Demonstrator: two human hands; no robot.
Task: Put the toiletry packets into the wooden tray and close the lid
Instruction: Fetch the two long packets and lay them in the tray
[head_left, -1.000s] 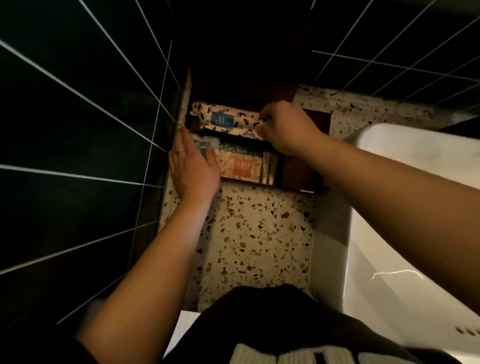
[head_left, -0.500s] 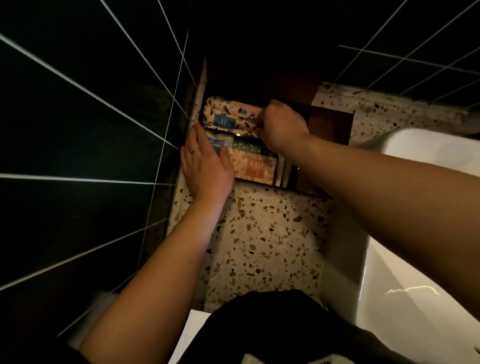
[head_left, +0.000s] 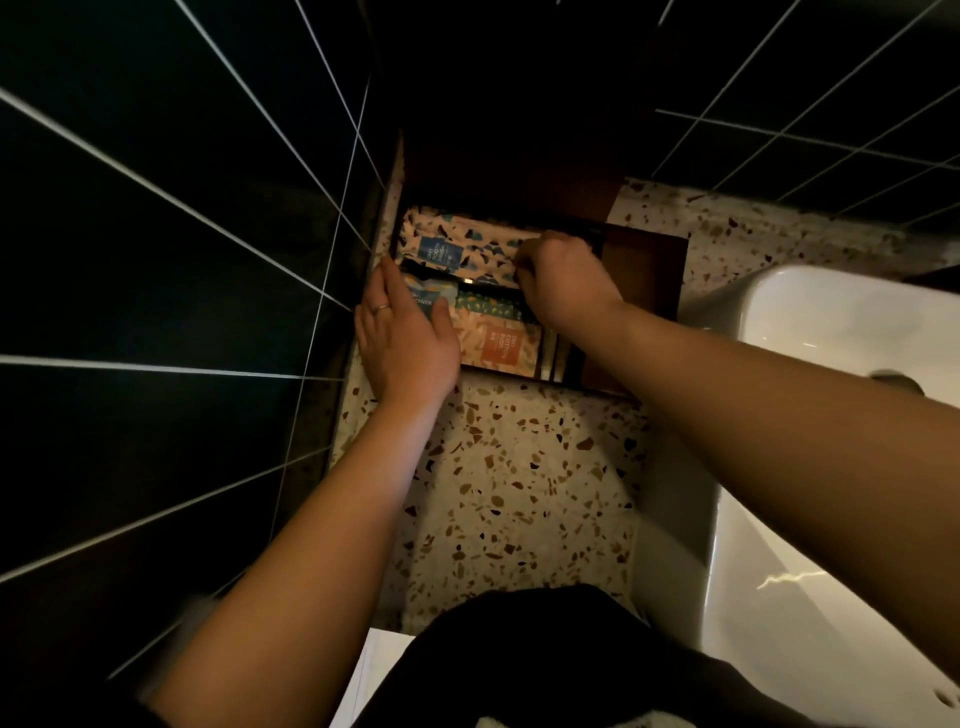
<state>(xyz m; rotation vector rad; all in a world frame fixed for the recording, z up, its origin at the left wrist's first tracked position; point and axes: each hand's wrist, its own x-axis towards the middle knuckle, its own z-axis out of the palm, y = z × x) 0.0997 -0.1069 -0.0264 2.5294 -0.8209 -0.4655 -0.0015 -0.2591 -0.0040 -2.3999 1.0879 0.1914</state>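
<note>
- The wooden tray (head_left: 644, 291) sits on the speckled terrazzo counter (head_left: 524, 493) in the corner, at about 12 o'clock from the person's body, with its lid (head_left: 509, 176) standing open against the dark tiled wall (head_left: 156, 234)
- A packet with a blue label (head_left: 441, 249) lies in the tray's far compartment, at 11 o'clock
- A packet with an orange label (head_left: 498, 345) lies in the near compartment, with a few thin packets (head_left: 550, 358) standing on edge just beside it at its 3 o'clock side
- The left hand (head_left: 405, 338) lies flat, fingers straight and together, palm down over the tray's near left corner; it covers part of a pale blue packet (head_left: 428, 296) and grasps nothing
- A ring (head_left: 381, 308) shows on one finger of that hand
- The right hand (head_left: 561, 280) is curled with the fingers tucked down into the tray at the right end of the far compartment, touching the blue-label packet's edge; whether it pinches anything I cannot tell, since the fingertips are hidden
- The tray's right section shows bare dark wood
- A white sink (head_left: 810, 415) lies at 3 o'clock, just beside the counter
</note>
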